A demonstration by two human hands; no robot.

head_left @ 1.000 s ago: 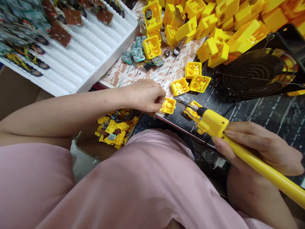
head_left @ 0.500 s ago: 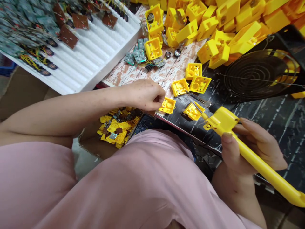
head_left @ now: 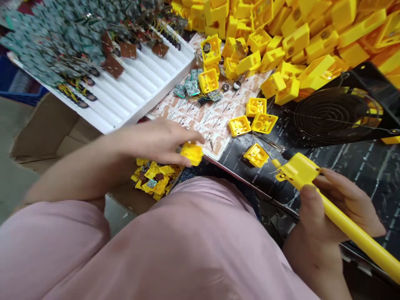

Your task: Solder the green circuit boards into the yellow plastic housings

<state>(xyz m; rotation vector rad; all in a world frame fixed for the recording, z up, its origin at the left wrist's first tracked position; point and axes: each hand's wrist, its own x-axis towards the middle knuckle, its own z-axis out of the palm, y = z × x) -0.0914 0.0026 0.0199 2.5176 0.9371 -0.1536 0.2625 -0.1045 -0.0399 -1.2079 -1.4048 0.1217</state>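
Note:
Between the thumb and fingers of my left hand (head_left: 156, 141) is a small yellow housing (head_left: 192, 153), slightly blurred, just off the table's front edge and near the box of yellow parts. My right hand (head_left: 331, 208) grips a yellow long-handled piece (head_left: 353, 229) with a boxy head, thumb on its near side. Behind that head, a thin tool (head_left: 274, 162) with a yellow end is partly visible. An open yellow housing (head_left: 256, 155) lies on the black table top, with several more behind it.
A white foam tray (head_left: 131, 96) with wired circuit boards stands at the left. Below it, a cardboard box holds yellow scraps (head_left: 156, 177). Yellow housings (head_left: 296, 39) are heaped at the back. A black fan (head_left: 331, 110) stands at the right. Circuit boards (head_left: 191, 87) lie mid-table.
My left hand has moved left off the table's edge, lifting the small yellow housing from there. My right hand still holds the long-handled piece. The view has shifted a little.

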